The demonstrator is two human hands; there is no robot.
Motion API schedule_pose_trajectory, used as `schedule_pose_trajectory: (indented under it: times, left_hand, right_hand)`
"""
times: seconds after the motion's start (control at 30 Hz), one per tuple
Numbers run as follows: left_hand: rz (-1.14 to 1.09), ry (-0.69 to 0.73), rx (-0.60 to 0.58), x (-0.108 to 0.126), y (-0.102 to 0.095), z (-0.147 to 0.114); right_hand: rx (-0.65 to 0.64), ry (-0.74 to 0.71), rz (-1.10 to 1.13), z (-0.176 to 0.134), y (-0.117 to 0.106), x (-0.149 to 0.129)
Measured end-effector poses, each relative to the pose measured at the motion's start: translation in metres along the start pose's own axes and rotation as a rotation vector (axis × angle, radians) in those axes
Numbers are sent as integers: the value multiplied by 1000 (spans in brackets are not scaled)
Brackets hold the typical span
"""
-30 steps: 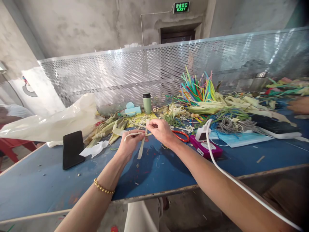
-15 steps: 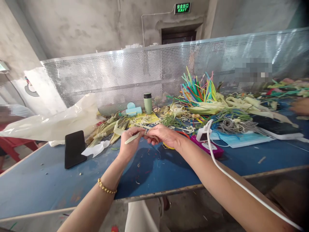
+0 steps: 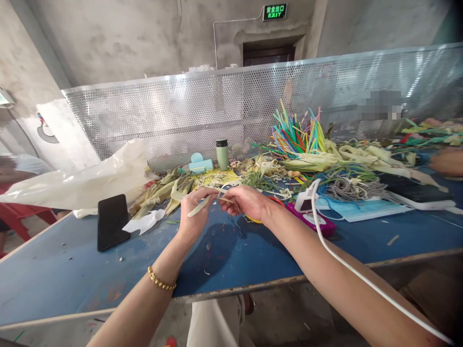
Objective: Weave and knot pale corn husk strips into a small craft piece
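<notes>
Over the blue table [image 3: 159,270], my left hand [image 3: 193,212] pinches a pale corn husk strip [image 3: 199,207], whose flat end sticks out over the back of the hand. Close beside it on the right, my right hand [image 3: 246,201] has its fingers curled and closed on the thin part of the strip between the hands. The fingertips partly hide how the strip runs there. Behind my hands lie dried corn husks [image 3: 154,198] and a heap of green and pale plant scraps [image 3: 260,176].
A black phone [image 3: 112,221], crumpled white paper [image 3: 144,221] and plastic sheet [image 3: 90,178] are left. Behind stand a green bottle [image 3: 222,156] and colourful pipe cleaners [image 3: 296,132]. Right: a purple device [image 3: 314,221], white cable [image 3: 347,265], grey cord [image 3: 350,187], blue mask [image 3: 365,211], another person's hand [image 3: 448,162].
My right hand has shifted slightly and turned, with a small gap now between it and my left hand. My left hand stays almost in place.
</notes>
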State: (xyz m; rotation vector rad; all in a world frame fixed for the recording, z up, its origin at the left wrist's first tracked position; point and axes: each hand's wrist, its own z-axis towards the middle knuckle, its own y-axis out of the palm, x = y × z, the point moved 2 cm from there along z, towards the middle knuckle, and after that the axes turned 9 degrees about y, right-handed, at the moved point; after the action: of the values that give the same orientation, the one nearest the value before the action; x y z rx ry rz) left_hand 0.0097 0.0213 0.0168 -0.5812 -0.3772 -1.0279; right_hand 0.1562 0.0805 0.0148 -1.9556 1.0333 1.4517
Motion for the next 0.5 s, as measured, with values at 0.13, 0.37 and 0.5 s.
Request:
schedule_pose_trajectory:
  times: [0.13,0.37,0.5]
  left_hand:
    - [-71,-6,27,1,0,1]
    - [-72,43,17,4,-1,1]
    - [-58,62,12,5,-1,0]
  right_hand:
    - [-107,-27,-45,-4,0,-1]
    - [-172,-74,-26,-9,1,-4]
    - [-150,-121,-24,-6,2,-2]
